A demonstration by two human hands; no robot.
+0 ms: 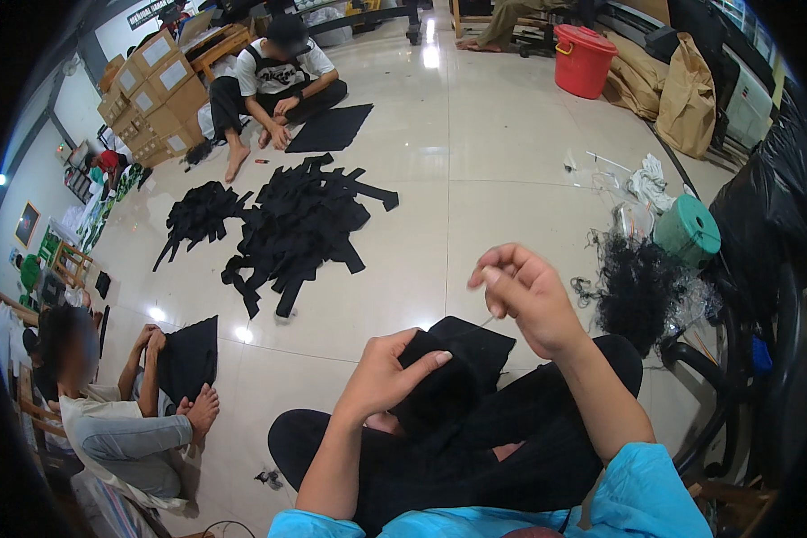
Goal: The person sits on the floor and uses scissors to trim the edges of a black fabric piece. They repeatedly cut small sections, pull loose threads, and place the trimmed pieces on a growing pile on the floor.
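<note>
I sit cross-legged with a piece of black cloth (435, 394) over my lap. My left hand (390, 372) is closed on the cloth's upper left edge, its thumb lying on top. Up and to the right of it, my right hand (529, 296) is raised above the cloth with its fingers curled and slightly blurred. A short, thin pale line shows beneath those fingers, toward the cloth; what they hold is too small to make out. Another flap of black cloth (489, 345) spreads out beyond my left hand.
A heap of black cloth strips (300, 224) lies ahead on the tiled floor, with a smaller pile (202, 213) beside it. Two people sit nearby with black cloth. At right are tangled black threads (637, 291), a green spool (688, 230), a red bucket (583, 67) and a black bag (771, 197).
</note>
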